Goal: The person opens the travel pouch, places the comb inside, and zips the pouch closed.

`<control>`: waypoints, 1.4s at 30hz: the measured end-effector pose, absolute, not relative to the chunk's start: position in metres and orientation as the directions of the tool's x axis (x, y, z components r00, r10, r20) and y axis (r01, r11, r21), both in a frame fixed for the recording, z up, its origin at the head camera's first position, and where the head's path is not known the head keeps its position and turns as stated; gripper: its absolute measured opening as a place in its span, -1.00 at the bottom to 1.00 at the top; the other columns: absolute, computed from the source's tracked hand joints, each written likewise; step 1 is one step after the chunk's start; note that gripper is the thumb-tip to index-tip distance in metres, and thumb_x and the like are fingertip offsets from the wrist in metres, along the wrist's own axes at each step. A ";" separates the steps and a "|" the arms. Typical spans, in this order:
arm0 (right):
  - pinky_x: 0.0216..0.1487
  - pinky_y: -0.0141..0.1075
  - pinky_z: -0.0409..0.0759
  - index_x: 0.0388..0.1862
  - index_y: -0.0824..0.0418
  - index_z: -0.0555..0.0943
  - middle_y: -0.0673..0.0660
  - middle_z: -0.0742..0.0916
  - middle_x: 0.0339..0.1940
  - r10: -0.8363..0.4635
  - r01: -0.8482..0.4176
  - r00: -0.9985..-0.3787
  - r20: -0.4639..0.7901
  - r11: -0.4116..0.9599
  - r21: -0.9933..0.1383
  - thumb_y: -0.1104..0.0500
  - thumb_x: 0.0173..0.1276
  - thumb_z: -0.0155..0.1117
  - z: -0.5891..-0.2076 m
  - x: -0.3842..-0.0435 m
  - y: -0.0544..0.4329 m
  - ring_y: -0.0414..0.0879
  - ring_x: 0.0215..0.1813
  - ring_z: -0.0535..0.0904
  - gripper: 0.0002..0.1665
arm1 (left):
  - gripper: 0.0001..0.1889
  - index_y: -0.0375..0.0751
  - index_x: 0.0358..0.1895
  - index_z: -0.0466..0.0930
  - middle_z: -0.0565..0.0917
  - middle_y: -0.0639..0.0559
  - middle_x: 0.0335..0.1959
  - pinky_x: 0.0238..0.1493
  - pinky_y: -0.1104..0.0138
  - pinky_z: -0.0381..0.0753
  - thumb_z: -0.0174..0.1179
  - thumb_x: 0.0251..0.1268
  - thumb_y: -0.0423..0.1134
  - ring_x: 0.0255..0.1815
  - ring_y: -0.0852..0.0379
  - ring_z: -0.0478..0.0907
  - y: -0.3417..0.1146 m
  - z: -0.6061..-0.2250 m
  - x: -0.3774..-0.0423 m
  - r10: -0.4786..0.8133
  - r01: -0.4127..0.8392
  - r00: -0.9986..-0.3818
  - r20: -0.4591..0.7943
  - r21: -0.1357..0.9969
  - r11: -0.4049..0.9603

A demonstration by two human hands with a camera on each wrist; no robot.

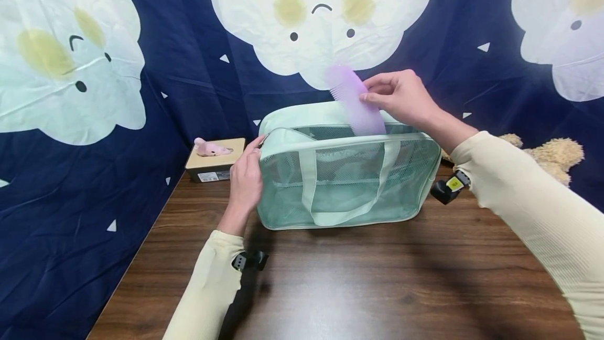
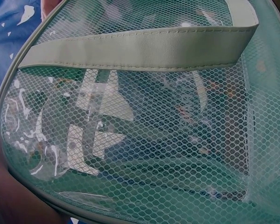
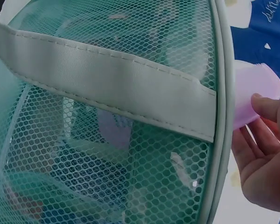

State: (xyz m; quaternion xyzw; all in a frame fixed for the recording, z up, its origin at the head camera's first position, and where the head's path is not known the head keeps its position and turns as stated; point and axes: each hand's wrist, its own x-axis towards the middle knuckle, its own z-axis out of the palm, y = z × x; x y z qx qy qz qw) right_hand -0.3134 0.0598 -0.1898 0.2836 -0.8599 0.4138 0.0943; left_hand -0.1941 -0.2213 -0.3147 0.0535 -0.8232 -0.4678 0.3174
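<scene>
A purple comb (image 1: 355, 99) is pinched between the thumb and fingers of my right hand (image 1: 401, 96), above the mouth of a mint-green mesh bag (image 1: 288, 193). The comb's lower end dips into the opening; through the mesh in the right wrist view a purple part (image 3: 114, 128) shows inside. My left hand (image 1: 246, 177) holds the bag's left end near the top edge, with its fingertips by the zipper corner. The bag stands upright on the table, its front handle (image 1: 309, 182) hanging down. In the left wrist view the mesh side (image 2: 144, 130) fills most of the picture.
Behind the bag's left end sits a tissue box (image 1: 207, 162) with a pink toy figure (image 1: 211, 148) on top. Tan fluffy plush (image 1: 557, 156) lies at the back right. A navy curtain (image 1: 189, 67) with white clouds hangs behind the brown wooden table (image 1: 330, 282).
</scene>
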 end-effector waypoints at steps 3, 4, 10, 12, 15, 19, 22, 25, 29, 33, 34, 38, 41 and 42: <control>-0.18 -0.55 0.51 0.03 0.32 0.76 0.28 0.83 -0.09 -0.464 -0.591 -0.803 0.375 0.536 -0.603 0.23 0.41 0.39 -0.190 -0.312 0.056 -0.42 -0.26 0.69 -0.72 | -0.47 -0.19 0.37 0.58 0.72 -0.28 0.07 0.33 -0.05 0.42 -0.26 0.54 -0.21 0.11 -0.20 0.55 -0.222 -0.315 -0.194 -0.385 0.210 -0.792 0.474 0.804 0.557; -0.18 -0.55 0.51 0.03 0.32 0.77 0.28 0.83 -0.09 -0.480 -0.599 -0.797 0.366 0.545 -0.587 0.23 0.41 0.39 -0.190 -0.311 0.054 -0.35 -0.23 0.71 -0.72 | -0.47 -0.19 0.37 0.58 0.72 -0.27 0.08 0.33 -0.05 0.43 -0.26 0.54 -0.21 0.10 -0.20 0.55 -0.222 -0.315 -0.194 -0.386 0.209 -0.791 0.474 0.803 0.558; -0.15 -0.38 0.56 0.04 0.31 0.77 0.23 0.84 -0.07 -0.603 -0.680 -0.727 0.328 0.568 -0.463 0.24 0.41 0.36 -0.191 -0.310 0.048 0.07 -0.04 0.78 -0.72 | -0.47 -0.17 0.37 0.59 0.71 -0.25 0.11 0.32 -0.06 0.43 -0.25 0.54 -0.20 0.09 -0.21 0.54 -0.222 -0.315 -0.194 -0.388 0.199 -0.790 0.475 0.797 0.570; 0.10 -0.22 0.53 0.03 0.32 0.78 0.23 0.84 -0.10 -0.655 -0.725 -0.684 0.321 0.558 -0.404 0.26 0.40 0.35 -0.193 -0.311 0.048 0.10 -0.03 0.78 -0.73 | -0.47 -0.17 0.37 0.59 0.71 -0.25 0.10 0.31 -0.06 0.43 -0.25 0.54 -0.20 0.08 -0.21 0.54 -0.222 -0.315 -0.194 -0.385 0.201 -0.790 0.477 0.795 0.572; 0.12 -0.18 0.54 -0.03 0.34 0.79 0.23 0.85 -0.18 -0.728 -0.784 -0.613 0.306 0.513 -0.350 0.32 0.38 0.33 -0.195 -0.312 0.046 0.07 -0.09 0.79 -0.76 | -0.47 -0.18 0.37 0.59 0.71 -0.25 0.10 0.30 -0.06 0.44 -0.25 0.54 -0.20 0.08 -0.22 0.55 -0.223 -0.315 -0.194 -0.384 0.206 -0.788 0.482 0.794 0.572; -0.08 -0.21 0.65 -0.08 0.34 0.81 0.20 0.86 -0.22 -0.771 -0.810 -0.576 0.272 0.494 -0.315 0.33 0.36 0.31 -0.194 -0.308 0.045 0.02 -0.12 0.81 -0.78 | -0.48 -0.19 0.36 0.60 0.71 -0.26 0.09 0.29 -0.07 0.44 -0.23 0.54 -0.21 0.08 -0.22 0.56 -0.222 -0.315 -0.193 -0.385 0.215 -0.783 0.489 0.792 0.571; 0.00 -0.06 0.65 -0.08 0.28 0.82 0.17 0.86 -0.21 -0.769 -0.806 -0.586 0.254 0.523 -0.278 0.31 0.35 0.31 -0.194 -0.307 0.045 0.03 -0.08 0.81 -0.76 | -0.49 -0.19 0.36 0.59 0.71 -0.27 0.08 0.29 -0.07 0.44 -0.22 0.54 -0.20 0.07 -0.23 0.55 -0.222 -0.315 -0.192 -0.386 0.217 -0.783 0.488 0.796 0.565; 0.03 0.00 0.64 -0.09 0.26 0.82 0.17 0.86 -0.22 -0.769 -0.804 -0.591 0.245 0.535 -0.261 0.31 0.34 0.30 -0.195 -0.307 0.044 0.05 -0.06 0.80 -0.76 | -0.49 -0.19 0.37 0.58 0.70 -0.27 0.15 0.34 -0.06 0.41 -0.21 0.55 -0.20 0.17 -0.21 0.56 -0.223 -0.316 -0.193 -0.386 0.222 -0.785 0.485 0.802 0.555; 0.02 0.03 0.64 -0.08 0.27 0.82 0.19 0.86 -0.21 -0.767 -0.799 -0.597 0.235 0.542 -0.261 0.28 0.35 0.32 -0.197 -0.307 0.044 0.07 -0.06 0.80 -0.77 | -0.49 -0.22 0.38 0.57 0.65 -0.25 0.27 0.41 -0.03 0.37 -0.20 0.56 -0.20 0.33 -0.17 0.52 -0.224 -0.319 -0.193 -0.375 0.247 -0.786 0.492 0.806 0.538; 0.04 0.04 0.64 -0.06 0.28 0.81 0.20 0.86 -0.19 -0.760 -0.786 -0.612 0.218 0.556 -0.271 0.26 0.36 0.34 -0.198 -0.306 0.044 0.08 -0.03 0.80 -0.76 | -0.50 -0.26 0.38 0.56 0.62 -0.24 0.31 0.44 -0.01 0.35 -0.18 0.56 -0.20 0.40 -0.15 0.49 -0.223 -0.319 -0.192 -0.360 0.283 -0.784 0.505 0.808 0.516; 0.05 0.04 0.64 -0.06 0.28 0.81 0.20 0.86 -0.19 -0.759 -0.784 -0.614 0.216 0.557 -0.272 0.25 0.36 0.35 -0.197 -0.306 0.044 0.08 -0.03 0.80 -0.76 | -0.50 -0.26 0.38 0.56 0.61 -0.23 0.33 0.45 0.00 0.34 -0.18 0.57 -0.20 0.41 -0.14 0.48 -0.223 -0.320 -0.192 -0.357 0.291 -0.784 0.509 0.808 0.512; 0.05 0.03 0.63 -0.07 0.28 0.82 0.20 0.86 -0.19 -0.761 -0.785 -0.613 0.210 0.556 -0.273 0.26 0.35 0.36 -0.198 -0.307 0.043 0.07 -0.02 0.80 -0.77 | -0.51 -0.32 0.39 0.52 0.57 -0.21 0.38 0.50 0.07 0.30 -0.19 0.59 -0.23 0.48 -0.11 0.42 -0.226 -0.323 -0.191 -0.329 0.355 -0.779 0.534 0.808 0.471; 0.03 0.01 0.63 -0.09 0.28 0.82 0.19 0.86 -0.21 -0.763 -0.784 -0.613 0.206 0.555 -0.277 0.25 0.34 0.37 -0.198 -0.308 0.042 0.06 -0.04 0.80 -0.78 | -0.53 -0.46 0.38 0.45 0.53 -0.31 0.40 0.51 0.17 0.27 -0.18 0.59 -0.30 0.50 -0.12 0.39 -0.229 -0.329 -0.191 -0.292 0.456 -0.770 0.568 0.809 0.371; 0.02 0.00 0.64 -0.09 0.28 0.82 0.19 0.86 -0.21 -0.763 -0.783 -0.613 0.203 0.556 -0.278 0.25 0.34 0.37 -0.199 -0.308 0.041 0.06 -0.06 0.80 -0.78 | -0.54 -0.51 0.36 0.43 0.52 -0.37 0.39 0.50 0.22 0.28 -0.18 0.58 -0.32 0.49 -0.13 0.39 -0.230 -0.330 -0.191 -0.281 0.491 -0.764 0.581 0.806 0.330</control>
